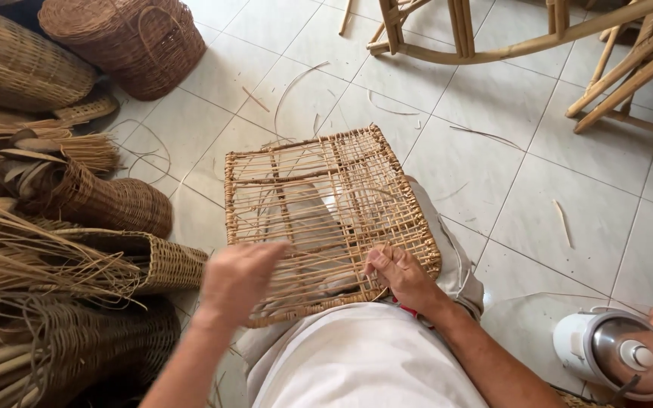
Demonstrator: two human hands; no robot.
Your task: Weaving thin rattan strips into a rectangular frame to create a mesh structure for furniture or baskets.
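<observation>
Pale tiled floor [493, 174] strewn with loose strips. Stacked baskets [107, 200] and bundled reeds [32, 264] crowding the left side; bamboo chair frames [493, 38] at the top. Square woven panel [326, 219] resting across the lap, half filled, open grid toward the far edge. Steel-lidded jug [617, 351] low on the right. Left hand [239, 276] blurred over the near edge, grip impossible to tell. Right hand [398, 273] pinched narrowly on a thin strand at the panel's near right corner. Likely risks: strand snapping under a hard pull, panel sliding off the knee.
</observation>
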